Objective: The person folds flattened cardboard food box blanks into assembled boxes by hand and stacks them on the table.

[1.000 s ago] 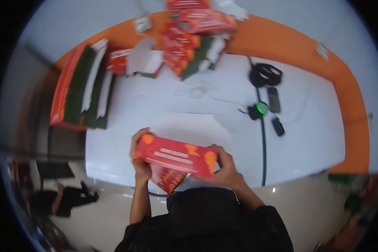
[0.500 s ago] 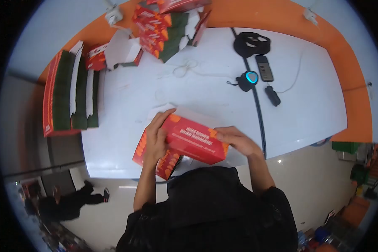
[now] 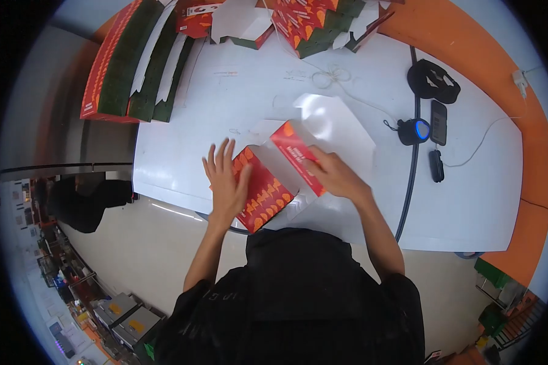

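A red cardboard box (image 3: 263, 193) with an orange pattern lies at the table's near edge, partly unfolded, its white inner side (image 3: 341, 125) spread out behind. My left hand (image 3: 228, 188) rests against the left part of the box, fingers spread and pointing away from me. My right hand (image 3: 341, 176) grips a narrow red printed panel (image 3: 294, 153) of the carton, thumb on its printed face; some of the fingers are hidden. A pale gap shows between this panel and the patterned part.
Folded red-and-green cartons (image 3: 119, 67) stand at the left, with more cartons (image 3: 310, 27) at the back. On the right lie a black strap (image 3: 432, 82), a round speaker (image 3: 414, 131), a phone (image 3: 438, 121) and a small black device (image 3: 436, 165). A person in dark clothes (image 3: 82, 204) is beyond the left edge.
The box has opened out, and its white inside now shows behind it. My left hand has gone from gripping to spread fingers. The view has shifted, moving the table items in frame.
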A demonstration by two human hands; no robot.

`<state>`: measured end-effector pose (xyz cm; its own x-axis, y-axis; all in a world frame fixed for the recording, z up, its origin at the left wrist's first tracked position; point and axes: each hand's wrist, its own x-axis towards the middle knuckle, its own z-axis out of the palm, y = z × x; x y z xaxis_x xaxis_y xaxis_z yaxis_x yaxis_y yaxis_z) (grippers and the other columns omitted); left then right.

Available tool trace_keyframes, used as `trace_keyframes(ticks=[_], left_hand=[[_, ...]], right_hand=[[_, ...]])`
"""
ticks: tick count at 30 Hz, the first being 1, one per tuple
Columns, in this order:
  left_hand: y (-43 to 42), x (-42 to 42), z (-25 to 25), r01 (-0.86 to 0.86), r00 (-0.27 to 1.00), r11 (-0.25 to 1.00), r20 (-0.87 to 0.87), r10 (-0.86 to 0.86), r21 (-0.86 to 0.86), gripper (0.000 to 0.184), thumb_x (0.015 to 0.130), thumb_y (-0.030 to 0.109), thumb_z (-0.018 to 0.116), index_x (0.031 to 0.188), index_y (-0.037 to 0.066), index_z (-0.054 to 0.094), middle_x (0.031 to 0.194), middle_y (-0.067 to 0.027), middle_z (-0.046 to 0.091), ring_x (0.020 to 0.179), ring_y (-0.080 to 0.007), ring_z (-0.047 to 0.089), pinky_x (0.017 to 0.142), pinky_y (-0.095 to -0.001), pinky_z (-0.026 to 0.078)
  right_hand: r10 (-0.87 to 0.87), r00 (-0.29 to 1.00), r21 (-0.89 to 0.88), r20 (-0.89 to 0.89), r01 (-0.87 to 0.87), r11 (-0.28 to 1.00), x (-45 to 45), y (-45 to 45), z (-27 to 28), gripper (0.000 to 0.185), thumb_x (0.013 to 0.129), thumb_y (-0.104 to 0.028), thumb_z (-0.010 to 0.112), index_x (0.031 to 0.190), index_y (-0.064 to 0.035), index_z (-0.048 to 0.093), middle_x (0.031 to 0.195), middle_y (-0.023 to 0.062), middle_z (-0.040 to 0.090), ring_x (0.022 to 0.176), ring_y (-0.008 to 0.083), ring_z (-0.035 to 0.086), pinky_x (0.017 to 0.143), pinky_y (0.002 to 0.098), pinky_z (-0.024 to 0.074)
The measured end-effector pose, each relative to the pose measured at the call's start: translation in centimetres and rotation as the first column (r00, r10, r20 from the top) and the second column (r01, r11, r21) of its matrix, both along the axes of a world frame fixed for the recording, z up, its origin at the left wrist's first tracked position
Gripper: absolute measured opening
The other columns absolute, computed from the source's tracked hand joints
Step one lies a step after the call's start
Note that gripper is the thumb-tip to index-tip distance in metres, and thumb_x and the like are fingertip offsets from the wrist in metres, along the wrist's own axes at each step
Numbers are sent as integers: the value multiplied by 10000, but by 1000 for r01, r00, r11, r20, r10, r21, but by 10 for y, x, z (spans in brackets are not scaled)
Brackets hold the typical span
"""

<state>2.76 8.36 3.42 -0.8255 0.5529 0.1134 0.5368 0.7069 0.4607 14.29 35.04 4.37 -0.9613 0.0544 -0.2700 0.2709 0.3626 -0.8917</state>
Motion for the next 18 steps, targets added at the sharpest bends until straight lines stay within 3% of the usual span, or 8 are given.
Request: trace_keyframes(ticks=[1,5,8,11,14,17,18], left_hand=[[-8,7,-10,-21,999,988,-30,17,-155,664,1051,340,583,1625,79,375,1722,-151,299,1598,-441,170,1271,-656,58],[-18,22,-38,-31,999,992,33,36,-125,755,1020,455,621,1633,90,373,1708,-160,323,1572,-466,215,1249,-691,57],[-14,26,-47,-51,997,989,-62,43,-135,810,992,511,637,1639,98,378,1711,-151,325,1557,-464,247,1244,-684,87],[-15,27,-46,-60,996,984,-68,49,-168,858,972,543,644,1655,114,350,1720,-147,308,1549,-445,262,1247,-652,110],[-11,26,-43,-68,996,981,-74,56,-179,844,979,543,634,1649,108,361,1713,-145,320,1528,-442,290,1241,-652,113],[-8,23,-42,-86,996,982,-45,80,-167,800,986,540,623,1635,132,397,1667,-141,385,1502,-444,323,1228,-665,122],[-6,22,-43,-95,995,983,-36,91,-156,783,986,540,619,1630,144,413,1645,-139,415,1492,-445,336,1223,-671,127]], right_hand=[[48,999,55,-2,-48,997,-11,-10,-22,332,1083,-316,547,1211,-12,584,936,282,687,870,423,671,801,498,519],[150,981,181,-121,-127,975,-38,-42,-64,321,1105,-291,499,1188,6,585,850,291,684,796,470,644,745,504,499],[212,963,205,-165,-177,963,-49,-58,-66,322,1113,-292,481,1153,8,589,835,287,681,791,469,642,740,498,505],[177,980,-47,-89,-182,982,-52,-59,-58,275,1094,-238,480,1184,-1,588,955,318,659,922,480,640,799,539,492],[145,989,-227,-12,-144,963,-48,-60,-54,297,1096,-249,487,1129,19,610,998,249,690,931,388,683,812,472,510],[160,983,-455,94,-100,885,-45,-53,-75,354,1125,-297,456,1209,-5,639,1096,127,735,972,203,688,831,356,543],[180,973,-530,146,-77,845,-47,-44,-77,330,1112,-268,479,1232,-6,640,1137,111,726,1011,191,679,857,350,545]])
